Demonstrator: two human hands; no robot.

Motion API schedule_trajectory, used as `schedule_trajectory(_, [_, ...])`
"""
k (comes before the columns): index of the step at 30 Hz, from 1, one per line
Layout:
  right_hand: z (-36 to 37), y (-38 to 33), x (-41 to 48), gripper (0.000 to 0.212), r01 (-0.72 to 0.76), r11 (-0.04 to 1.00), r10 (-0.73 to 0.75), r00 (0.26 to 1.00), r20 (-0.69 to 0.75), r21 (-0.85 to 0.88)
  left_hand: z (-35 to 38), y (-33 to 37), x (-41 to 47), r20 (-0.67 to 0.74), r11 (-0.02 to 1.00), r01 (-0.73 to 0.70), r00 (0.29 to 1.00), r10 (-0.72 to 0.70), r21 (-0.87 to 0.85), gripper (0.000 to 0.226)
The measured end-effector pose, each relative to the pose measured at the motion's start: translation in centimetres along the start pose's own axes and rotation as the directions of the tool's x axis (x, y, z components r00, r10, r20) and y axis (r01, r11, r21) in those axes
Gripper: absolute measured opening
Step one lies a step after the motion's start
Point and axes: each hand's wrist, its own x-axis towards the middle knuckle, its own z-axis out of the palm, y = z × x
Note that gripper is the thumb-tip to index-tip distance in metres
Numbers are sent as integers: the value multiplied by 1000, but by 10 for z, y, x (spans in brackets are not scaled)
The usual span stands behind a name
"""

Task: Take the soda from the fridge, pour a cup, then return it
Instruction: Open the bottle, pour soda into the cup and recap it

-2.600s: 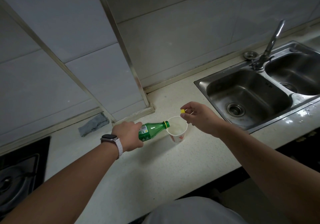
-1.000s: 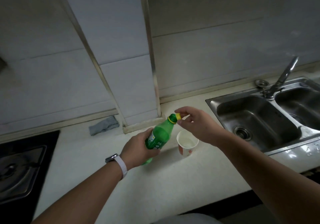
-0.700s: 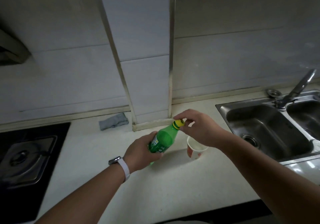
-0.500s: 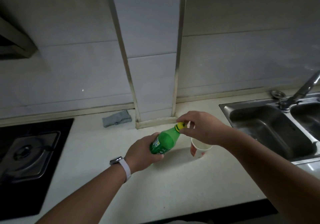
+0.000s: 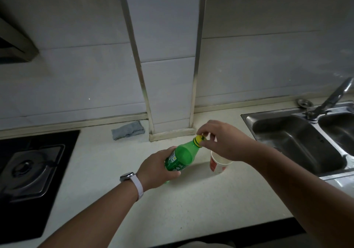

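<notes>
Soda bottle is tilting over the desk, left fingers gripping it, right fingers pinching its yellow cap; just under them, the paper cup is seemingly poured, the fridge return remaining.

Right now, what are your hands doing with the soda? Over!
Left hand grips bottle, tilted. Right hand pinches cap on bottle's neck. Cup upright beside bottle, partly under right hand. Nothing in the way.
</notes>
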Motion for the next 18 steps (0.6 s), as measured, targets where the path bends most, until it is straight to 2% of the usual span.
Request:
schedule_trajectory(3, [-1,4,3,54,-146,968,160,986,52,-203,1,5,-1,8,1000,-7,1000,7,25,69])
schedule_trajectory(4, [-1,6,2,56,-140,972,153,987,58,-192,1,6,-1,6,1000,-4,1000,4,29,69])
schedule_trajectory(8, [-3,9,-4,43,25,997,-29,998,64,66,1,8,0,6,1000,2,1000,-2,24,71])
schedule_trajectory(10, [-4,8,-5,33,63,996,-66,997,48,65,0,9,1,4,999,7,1000,-7,32,71])
schedule_trajectory(12, [-3,5,-4,22,6,1000,-7,999,38,15,0,11,0,2,999,16,1000,-16,37,71])
schedule_trajectory(15, [0,6,-2,38,-104,993,106,994,37,-49,2,16,-1,34,997,-17,999,14,81,70])
schedule_trajectory(18, [-2,8,-6,47,-44,996,39,997,65,78,4,18,-2,54,995,-30,998,25,90,68])
